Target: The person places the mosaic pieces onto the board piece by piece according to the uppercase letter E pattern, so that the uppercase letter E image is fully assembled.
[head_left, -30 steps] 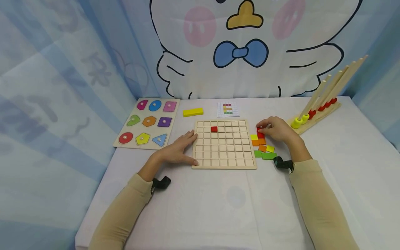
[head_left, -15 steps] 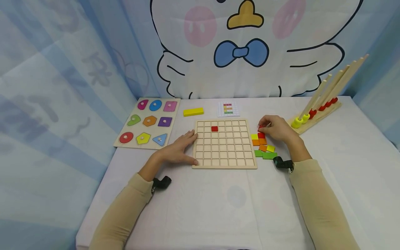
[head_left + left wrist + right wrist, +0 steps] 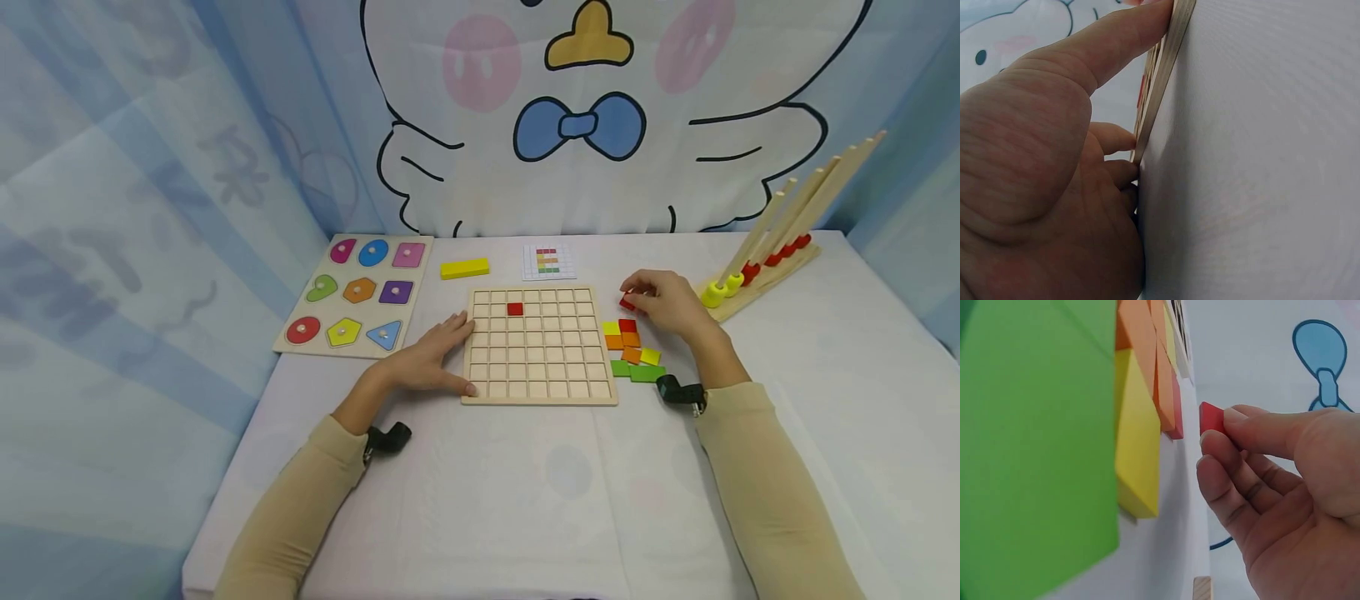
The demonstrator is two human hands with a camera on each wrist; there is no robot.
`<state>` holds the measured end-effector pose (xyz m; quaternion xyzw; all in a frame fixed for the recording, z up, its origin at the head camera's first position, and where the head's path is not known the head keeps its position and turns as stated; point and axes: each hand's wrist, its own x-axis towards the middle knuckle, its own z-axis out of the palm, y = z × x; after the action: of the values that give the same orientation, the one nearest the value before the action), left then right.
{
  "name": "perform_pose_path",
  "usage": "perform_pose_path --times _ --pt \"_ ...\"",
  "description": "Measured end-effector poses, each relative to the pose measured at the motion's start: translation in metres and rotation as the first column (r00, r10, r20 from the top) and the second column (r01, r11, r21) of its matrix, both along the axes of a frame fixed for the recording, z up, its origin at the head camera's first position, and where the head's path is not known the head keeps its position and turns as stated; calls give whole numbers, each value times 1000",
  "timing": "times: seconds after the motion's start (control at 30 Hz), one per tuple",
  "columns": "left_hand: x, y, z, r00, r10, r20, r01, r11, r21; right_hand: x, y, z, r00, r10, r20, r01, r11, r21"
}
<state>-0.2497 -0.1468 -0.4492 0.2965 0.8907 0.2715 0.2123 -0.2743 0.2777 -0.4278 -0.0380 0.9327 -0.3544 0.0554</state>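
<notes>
A square wooden grid board (image 3: 538, 402) lies mid-table with a red square tile (image 3: 514, 309) in one upper cell. Along the board's left edge rests my left hand (image 3: 423, 360), its thumb at the near corner and its fingers spread on the side. My right hand (image 3: 667, 307) pinches another red tile (image 3: 1210, 419) between thumb and fingers, raised just past the loose tiles. Those lie right of the board: a red tile (image 3: 627, 325), yellow tiles (image 3: 649, 357), orange tiles (image 3: 631, 340) and green tiles (image 3: 647, 374).
A shape puzzle board (image 3: 356, 315) with knobbed pieces lies at the left. Behind the grid are a yellow block (image 3: 464, 268) and a patterned card (image 3: 561, 273). A peg stand (image 3: 780, 272) with red and yellow beads rises at the right.
My right hand has drawn one red tile away from the loose tiles, up and toward the back of the table. The left hand keeps its place on the board.
</notes>
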Motion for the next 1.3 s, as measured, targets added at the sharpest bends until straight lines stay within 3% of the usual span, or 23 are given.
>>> perform_pose_path --times 0.47,0.8,1.3 --pt "-2 -1 -1 1000 7 14 -7 1000 -9 1 -13 11 1000 -16 -5 15 982 -188" --pt "0 -1 0 1000 4 9 -3 1000 -1 1 -22 11 999 -7 -41 -2 978 -208" --pt "1 -1 1 1000 9 11 -9 1000 -2 2 -50 17 987 37 -158 -74 969 -234"
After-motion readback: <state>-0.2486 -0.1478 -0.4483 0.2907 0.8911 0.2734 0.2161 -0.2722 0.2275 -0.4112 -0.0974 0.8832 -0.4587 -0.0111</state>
